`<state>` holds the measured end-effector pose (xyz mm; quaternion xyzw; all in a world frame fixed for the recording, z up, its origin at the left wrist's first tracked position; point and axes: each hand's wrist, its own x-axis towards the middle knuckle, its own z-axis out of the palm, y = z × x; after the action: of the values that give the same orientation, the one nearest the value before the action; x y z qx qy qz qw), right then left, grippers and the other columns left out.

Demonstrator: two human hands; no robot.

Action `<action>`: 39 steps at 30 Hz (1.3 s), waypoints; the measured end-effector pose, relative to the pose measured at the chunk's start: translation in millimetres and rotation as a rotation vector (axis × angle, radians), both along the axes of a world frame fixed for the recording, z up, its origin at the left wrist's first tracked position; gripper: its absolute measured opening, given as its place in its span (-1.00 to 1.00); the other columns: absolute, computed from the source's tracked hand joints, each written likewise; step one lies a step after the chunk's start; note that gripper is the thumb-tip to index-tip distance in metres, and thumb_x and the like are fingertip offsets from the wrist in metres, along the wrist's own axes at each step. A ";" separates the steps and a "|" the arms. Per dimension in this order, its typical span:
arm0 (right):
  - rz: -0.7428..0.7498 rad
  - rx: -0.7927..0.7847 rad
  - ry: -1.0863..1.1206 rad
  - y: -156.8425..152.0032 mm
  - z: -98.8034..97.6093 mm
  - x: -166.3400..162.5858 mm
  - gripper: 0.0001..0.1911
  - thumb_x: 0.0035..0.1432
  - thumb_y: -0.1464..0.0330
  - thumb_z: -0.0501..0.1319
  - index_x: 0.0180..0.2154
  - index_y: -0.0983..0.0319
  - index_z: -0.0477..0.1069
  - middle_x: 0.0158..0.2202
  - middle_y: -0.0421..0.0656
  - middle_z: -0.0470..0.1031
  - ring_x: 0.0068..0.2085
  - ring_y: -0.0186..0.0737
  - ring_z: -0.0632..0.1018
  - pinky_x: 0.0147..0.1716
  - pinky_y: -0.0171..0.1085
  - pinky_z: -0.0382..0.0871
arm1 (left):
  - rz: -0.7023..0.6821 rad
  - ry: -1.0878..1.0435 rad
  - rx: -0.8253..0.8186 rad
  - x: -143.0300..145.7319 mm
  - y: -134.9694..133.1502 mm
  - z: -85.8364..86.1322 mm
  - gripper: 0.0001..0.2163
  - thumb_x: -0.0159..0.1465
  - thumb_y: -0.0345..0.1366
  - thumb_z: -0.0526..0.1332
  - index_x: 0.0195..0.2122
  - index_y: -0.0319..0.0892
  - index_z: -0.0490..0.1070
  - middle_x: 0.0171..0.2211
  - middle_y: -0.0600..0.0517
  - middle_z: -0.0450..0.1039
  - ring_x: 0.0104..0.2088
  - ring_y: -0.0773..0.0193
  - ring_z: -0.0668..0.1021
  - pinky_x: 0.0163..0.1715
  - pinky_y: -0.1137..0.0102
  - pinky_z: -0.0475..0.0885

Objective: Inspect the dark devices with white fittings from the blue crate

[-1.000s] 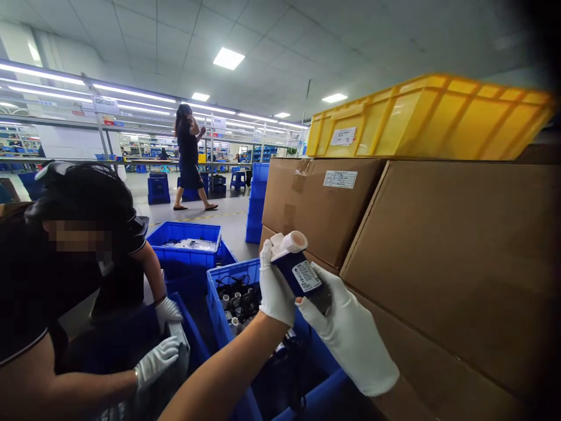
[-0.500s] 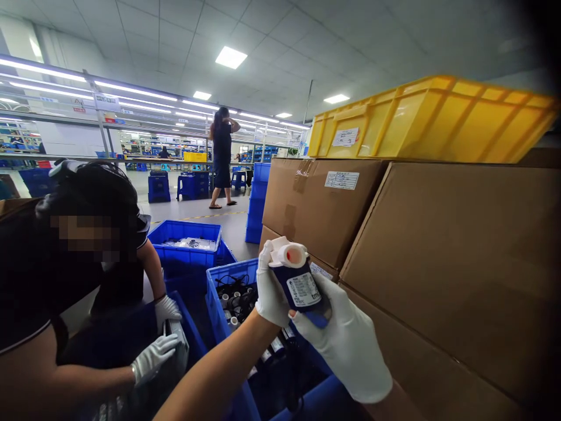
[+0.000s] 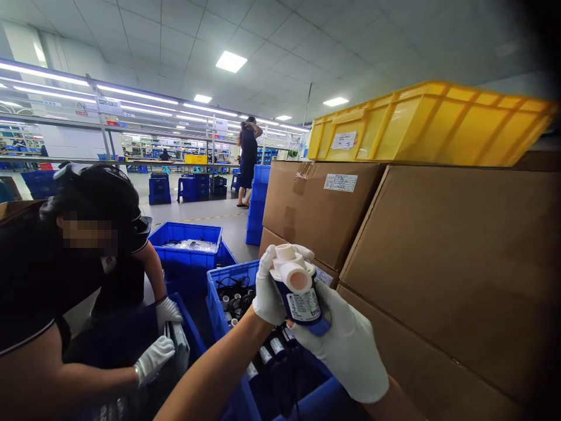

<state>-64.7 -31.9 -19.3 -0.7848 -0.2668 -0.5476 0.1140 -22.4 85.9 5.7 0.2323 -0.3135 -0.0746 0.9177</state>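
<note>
Two white-gloved hands grip a dark blue pump unit (image 3: 302,298) at chest height: the left hand (image 3: 268,289) wrapped around its upper body, the right hand (image 3: 346,345) closed under its base. Its long axis stands near upright, white ported head on top, round outlet facing the camera. Stacked cardboard boxes (image 3: 438,263) crowd the right; below, a blue bin (image 3: 228,280) of similar units. A gloved co-worker (image 3: 87,263) bends at left.

Bright, even light falls from square white ceiling panels (image 3: 231,61) and long fluorescent strips far above the left hand (image 3: 267,289). Shadows are soft. Right of the right hand (image 3: 346,348), the frame darkens, and edges bend and smear.
</note>
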 end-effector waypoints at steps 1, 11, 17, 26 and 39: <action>0.004 0.003 0.004 0.0 0.0 0.1 -0.43 0.29 -0.05 -0.02 0.00 0.32 0.25 -0.44 -0.12 0.54 -0.48 -0.14 0.60 -0.53 -0.26 0.50 | 0.014 -0.007 0.002 0.3 0.0 -0.2 -0.47 0.28 0.10 0.01 -0.25 -0.33 0.50 -0.50 -0.05 0.45 -0.48 0.29 0.46 -0.45 0.43 0.32; 0.001 0.018 0.092 2.1 -1.1 -0.1 -0.45 0.27 -0.01 0.02 0.10 0.24 0.21 -0.37 -0.12 0.58 -0.44 -0.10 0.62 -0.53 -0.23 0.51 | 0.084 0.053 0.021 0.0 1.1 0.5 -0.49 0.24 0.11 0.09 -0.31 -0.31 0.52 -0.49 -0.02 0.43 -0.48 0.30 0.42 -0.43 0.43 0.30; 0.024 0.019 0.094 2.9 -1.2 1.2 -0.46 0.28 0.02 0.03 0.11 0.25 0.21 -0.37 -0.12 0.58 -0.43 -0.11 0.63 -0.51 -0.23 0.52 | 0.067 0.057 0.033 2.3 1.2 -1.6 -0.50 0.23 0.12 0.09 -0.30 -0.30 0.51 -0.50 -0.02 0.42 -0.49 0.30 0.44 -0.44 0.43 0.32; 0.016 0.020 0.082 1.8 -3.0 4.2 -0.43 0.29 -0.01 0.00 0.11 0.26 0.21 -0.36 -0.11 0.59 -0.44 -0.12 0.62 -0.52 -0.24 0.51 | 0.094 0.051 0.026 5.6 -0.3 -3.3 -0.50 0.23 0.10 0.10 -0.31 -0.32 0.53 -0.50 -0.02 0.42 -0.48 0.32 0.42 -0.44 0.44 0.29; 0.054 0.067 0.192 -3.1 -8.4 7.6 -0.40 0.16 0.08 0.18 0.14 0.24 0.21 -0.27 -0.10 0.62 -0.39 -0.08 0.64 -0.45 -0.19 0.55 | 0.069 0.087 0.039 7.7 -0.9 -7.7 -0.50 0.23 0.12 0.11 -0.26 -0.30 0.52 -0.48 -0.02 0.44 -0.47 0.32 0.41 -0.42 0.44 0.27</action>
<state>-57.2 -34.9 -27.7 -0.8220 -0.2573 -0.4752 0.1799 -14.7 85.0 -2.0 0.2575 -0.2636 -0.0591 0.9278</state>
